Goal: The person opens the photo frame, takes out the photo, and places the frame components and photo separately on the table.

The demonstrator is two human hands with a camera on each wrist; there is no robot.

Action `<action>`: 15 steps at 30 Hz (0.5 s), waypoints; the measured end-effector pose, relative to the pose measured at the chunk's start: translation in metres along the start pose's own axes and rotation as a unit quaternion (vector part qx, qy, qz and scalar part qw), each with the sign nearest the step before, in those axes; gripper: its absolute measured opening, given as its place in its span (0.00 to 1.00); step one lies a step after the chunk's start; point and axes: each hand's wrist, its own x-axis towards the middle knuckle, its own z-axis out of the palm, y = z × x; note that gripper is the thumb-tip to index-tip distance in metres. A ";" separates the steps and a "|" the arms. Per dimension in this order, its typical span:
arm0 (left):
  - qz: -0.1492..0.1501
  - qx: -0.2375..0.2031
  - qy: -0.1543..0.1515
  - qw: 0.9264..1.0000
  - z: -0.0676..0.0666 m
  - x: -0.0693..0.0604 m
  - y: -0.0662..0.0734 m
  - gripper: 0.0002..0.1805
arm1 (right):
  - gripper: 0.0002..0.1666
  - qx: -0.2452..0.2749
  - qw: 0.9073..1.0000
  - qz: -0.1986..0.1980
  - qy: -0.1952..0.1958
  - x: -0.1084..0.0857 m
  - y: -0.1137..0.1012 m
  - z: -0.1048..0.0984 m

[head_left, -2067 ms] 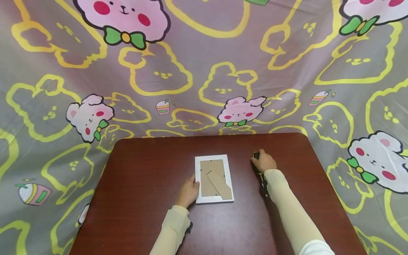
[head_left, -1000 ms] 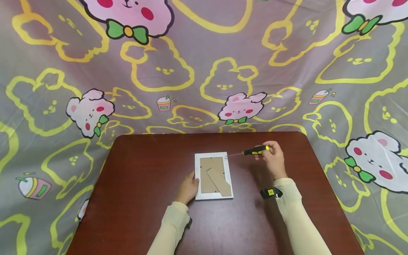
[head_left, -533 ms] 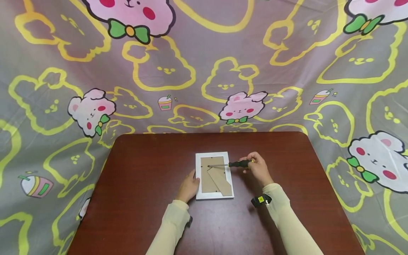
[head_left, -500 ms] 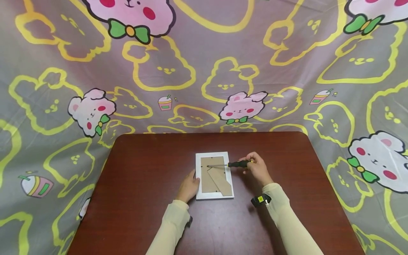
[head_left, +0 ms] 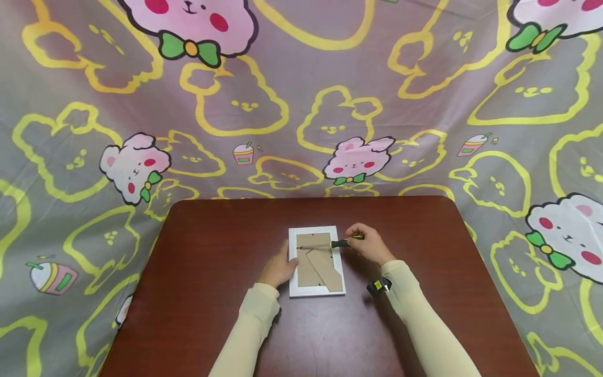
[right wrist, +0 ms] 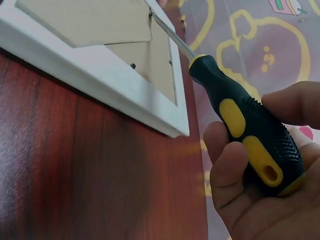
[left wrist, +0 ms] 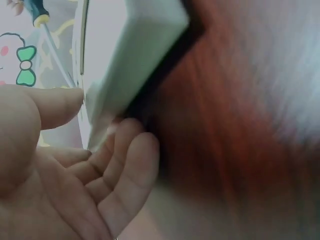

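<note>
A white picture frame lies back side up on the table, its brown backing board and angled stand showing. At its left edge, my left hand grips it, thumb on the rim; the left wrist view has the hand with fingers curled against the frame. My right hand holds a black and yellow screwdriver, its shaft lying low across the board and its tip by a small dark tab at the left. In the right wrist view, fingers and thumb surround the screwdriver's handle.
The dark red wooden table extends around the frame on all sides. A patterned cloth with cartoon animals hangs behind the table and along both sides. Dark devices sit at the wrists, the right one more visible.
My right hand has lifted the screwdriver from the table's right side and brought it over the frame. Its tip has since moved left to the board's edge. The left hand has shifted slightly up the frame.
</note>
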 end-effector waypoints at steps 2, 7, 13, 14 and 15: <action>0.008 0.015 0.000 1.000 -0.002 0.004 -0.001 0.42 | 0.10 -0.003 1.000 -0.001 -0.003 0.002 -0.001 0.002; 0.011 0.024 -0.004 1.000 -0.002 0.009 -0.005 0.42 | 0.09 -0.003 1.000 0.003 -0.001 0.004 -0.002 0.003; 0.010 0.033 -0.011 0.999 0.000 0.009 -0.005 0.41 | 0.09 0.010 1.000 0.001 -0.016 0.008 0.003 0.004; 0.011 0.034 -0.014 0.999 -0.001 0.009 -0.005 0.41 | 0.09 0.009 1.000 0.002 -0.017 0.010 0.004 0.004; 0.011 0.036 -0.017 0.999 -0.001 0.009 -0.004 0.41 | 0.09 0.008 1.000 0.003 -0.018 0.011 0.005 0.004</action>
